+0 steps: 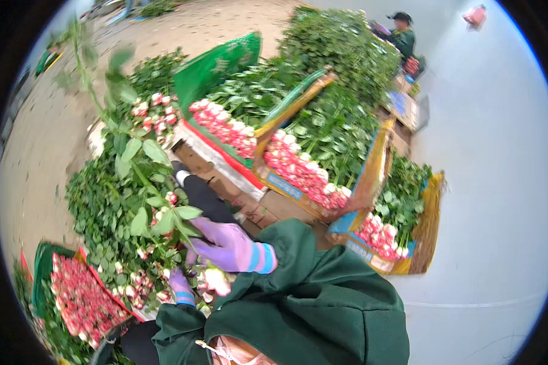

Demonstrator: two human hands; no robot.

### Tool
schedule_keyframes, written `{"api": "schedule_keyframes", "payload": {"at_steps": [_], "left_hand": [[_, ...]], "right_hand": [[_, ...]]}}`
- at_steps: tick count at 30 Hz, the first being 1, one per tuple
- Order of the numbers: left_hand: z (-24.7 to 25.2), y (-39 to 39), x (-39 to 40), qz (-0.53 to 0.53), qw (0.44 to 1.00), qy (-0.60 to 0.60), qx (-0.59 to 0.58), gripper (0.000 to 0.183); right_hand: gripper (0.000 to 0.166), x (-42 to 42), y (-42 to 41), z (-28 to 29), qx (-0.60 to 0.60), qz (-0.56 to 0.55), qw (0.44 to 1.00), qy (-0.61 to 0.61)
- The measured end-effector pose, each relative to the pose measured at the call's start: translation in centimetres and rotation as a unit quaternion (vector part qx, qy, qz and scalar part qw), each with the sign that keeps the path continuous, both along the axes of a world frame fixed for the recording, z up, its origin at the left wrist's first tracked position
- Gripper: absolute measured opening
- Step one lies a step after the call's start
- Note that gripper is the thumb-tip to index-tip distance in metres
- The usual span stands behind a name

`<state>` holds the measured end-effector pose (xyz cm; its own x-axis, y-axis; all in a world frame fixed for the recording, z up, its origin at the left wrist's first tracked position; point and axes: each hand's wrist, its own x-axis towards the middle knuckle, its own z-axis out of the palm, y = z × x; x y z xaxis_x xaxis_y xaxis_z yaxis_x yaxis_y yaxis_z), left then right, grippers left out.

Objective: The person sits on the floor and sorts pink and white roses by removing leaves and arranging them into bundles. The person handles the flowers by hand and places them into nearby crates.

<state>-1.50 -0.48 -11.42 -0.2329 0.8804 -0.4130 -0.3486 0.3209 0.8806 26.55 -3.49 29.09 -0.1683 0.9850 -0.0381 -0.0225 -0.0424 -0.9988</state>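
My right hand (230,248), in a purple knit glove with blue cuff stripes, grips a long leafy rose stem (139,171). Its white-pink bloom (217,280) hangs below the hand, and the stem reaches up and left, blurred at its far end. Lower down, my left hand (180,283) in a matching glove reaches among cut roses. Leaves and blooms hide its fingertips, so its grip cannot be made out. Beneath both hands spreads a heap of loose roses (118,205), with red-and-white blooms (139,287) towards me.
Packed rose bunches (301,171) stand ahead between yellow-and-blue dividers (370,169) and a green sheet (219,68). More bunched roses (84,296) lie in a green-lined holder at lower left. A person (402,39) is at the far right end of the foliage.
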Motion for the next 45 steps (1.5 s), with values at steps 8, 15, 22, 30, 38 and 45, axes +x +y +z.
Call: {"api": "schedule_keyframes", "payload": {"at_steps": [8, 15, 22, 30, 38, 45], "left_hand": [[2.6, 0.3, 1.4, -0.125, 0.978, 0.142, -0.087, 0.019], [-2.7, 1.4, -1.7, -0.163, 0.929, 0.329, -0.04, 0.027], [-3.1, 1.1, -3.2, -0.047, 0.976, 0.209, -0.043, 0.028], [6.5, -0.5, 4.4, -0.054, 0.963, 0.251, -0.077, 0.03], [12.1, -0.9, 9.4, 0.085, 0.996, 0.005, -0.006, 0.028], [15.4, -1.5, 7.6, 0.106, 0.972, -0.185, -0.099, 0.024]], "right_hand": [[0.018, 26.2, -14.8, -0.7, 0.246, -0.545, 0.665, -0.448], [0.037, 44.2, -25.0, -14.9, -0.206, -0.649, 0.542, -0.492], [0.041, 51.8, -24.1, -24.5, -0.549, -0.309, 0.576, -0.521], [0.032, 35.5, -14.4, -4.7, 0.028, -0.464, 0.651, -0.6], [0.059, -0.8, -0.7, -9.6, 0.003, 0.139, 0.976, -0.166], [0.074, -10.0, 3.2, -20.0, -0.312, 0.204, 0.923, -0.099]]}}
